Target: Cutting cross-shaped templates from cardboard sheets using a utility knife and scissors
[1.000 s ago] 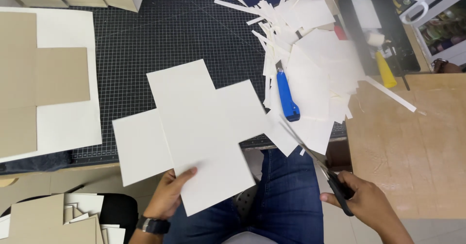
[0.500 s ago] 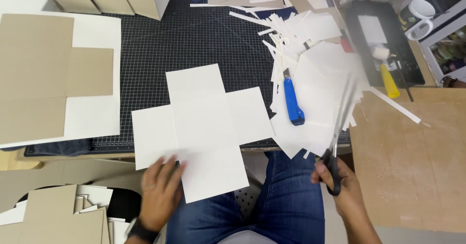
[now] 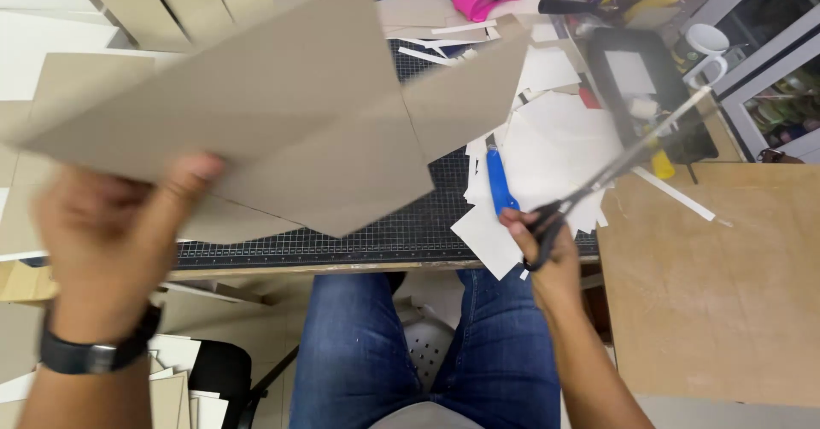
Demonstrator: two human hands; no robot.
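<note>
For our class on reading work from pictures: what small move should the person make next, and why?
Probably bring the scissors to an edge of the grey cross-shaped card. The left hand holds the card lifted over the cutting mat, and the right hand grips the scissors, blades pointing away from the card.

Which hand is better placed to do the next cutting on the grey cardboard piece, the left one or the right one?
Probably the right hand: its fingers already sit in the handles of the scissors, whose blades point up and away. The left hand is busy holding the grey cross-shaped cardboard up over the cutting mat.
</note>
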